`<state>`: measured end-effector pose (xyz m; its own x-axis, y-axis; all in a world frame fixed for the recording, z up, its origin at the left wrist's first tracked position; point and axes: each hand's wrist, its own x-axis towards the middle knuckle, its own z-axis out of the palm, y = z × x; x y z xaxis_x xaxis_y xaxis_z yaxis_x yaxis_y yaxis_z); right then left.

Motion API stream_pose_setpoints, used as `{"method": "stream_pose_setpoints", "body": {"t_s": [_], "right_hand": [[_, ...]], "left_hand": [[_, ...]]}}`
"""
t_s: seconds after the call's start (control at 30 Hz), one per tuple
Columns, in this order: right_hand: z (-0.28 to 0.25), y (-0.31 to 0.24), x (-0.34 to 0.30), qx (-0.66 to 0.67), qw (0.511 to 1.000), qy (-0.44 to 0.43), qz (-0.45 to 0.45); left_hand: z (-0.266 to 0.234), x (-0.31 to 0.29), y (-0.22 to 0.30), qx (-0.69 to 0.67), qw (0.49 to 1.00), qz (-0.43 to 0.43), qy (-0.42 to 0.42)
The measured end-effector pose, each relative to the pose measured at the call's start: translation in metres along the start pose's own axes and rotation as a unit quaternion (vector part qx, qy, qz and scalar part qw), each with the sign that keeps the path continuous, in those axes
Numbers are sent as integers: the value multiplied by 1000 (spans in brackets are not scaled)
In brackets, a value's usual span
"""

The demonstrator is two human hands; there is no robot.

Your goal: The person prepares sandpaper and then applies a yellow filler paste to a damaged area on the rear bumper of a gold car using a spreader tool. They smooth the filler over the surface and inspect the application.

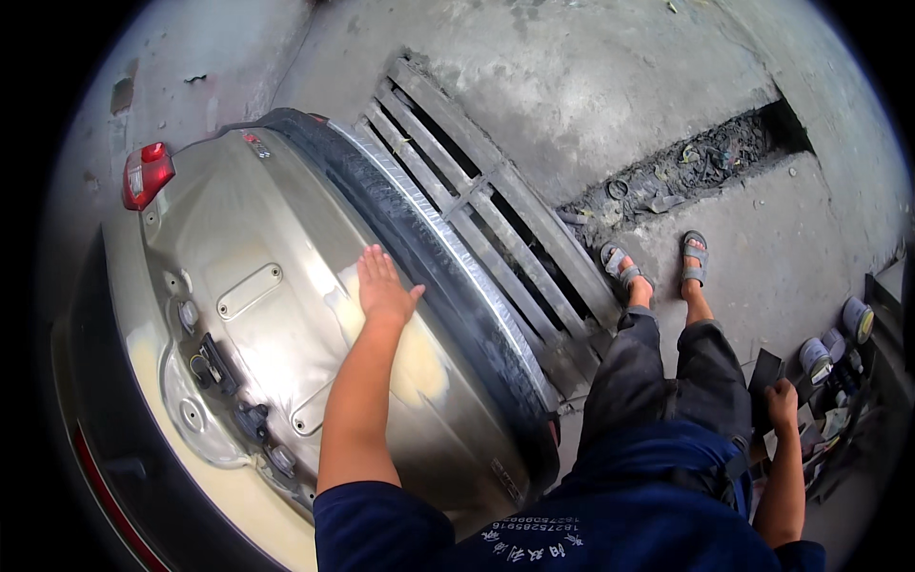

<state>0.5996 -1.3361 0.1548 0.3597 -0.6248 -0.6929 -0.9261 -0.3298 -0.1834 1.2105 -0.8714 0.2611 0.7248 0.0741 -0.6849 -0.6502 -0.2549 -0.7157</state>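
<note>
My left hand (383, 286) lies flat on a car's tailgate (315, 248), fingers stretched out and nothing in them. Beneath and beside it, pale cream filler patches (419, 367) stand out against the worn gold-beige paint. Down at my right side, my right hand (782, 404) is closed on a thin dark sheet (764, 370) that looks like sandpaper. Most of its fingers are hard to make out. The tailgate's middle holds exposed fittings (217, 364) and wiring.
A red tail light (148, 176) sits at the car's far corner. The dark bumper (429, 248) runs beside a slotted floor grate (486, 210). Past my sandalled feet lies an open trench (686, 167) with debris. Cans (816, 357) and papers crowd a rack at right.
</note>
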Motion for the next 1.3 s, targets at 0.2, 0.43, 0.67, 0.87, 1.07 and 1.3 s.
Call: {"method": "stream_pose_setpoints", "body": {"t_s": [0.2,0.43,0.67,0.87,1.07,1.3], "right_hand": [[7,-4,18,-6,999,-12,-34],[-14,-9,44,6,999,-7,-46],[-20,-8,44,0,999,-1,-44],[-24,-3,38,2,998,0,-56],[-18,1,45,-9,998,-11,-59],[-29,-41,77,-12,993,-7,-119]], "left_hand": [[59,-132,96,31,986,162,-30],[106,-233,140,-9,950,308,-57],[54,-124,1,-189,966,-14,176],[35,-70,-25,-233,936,-172,201],[76,-186,71,-297,927,-90,210],[120,-322,157,-389,906,-57,157]]}}
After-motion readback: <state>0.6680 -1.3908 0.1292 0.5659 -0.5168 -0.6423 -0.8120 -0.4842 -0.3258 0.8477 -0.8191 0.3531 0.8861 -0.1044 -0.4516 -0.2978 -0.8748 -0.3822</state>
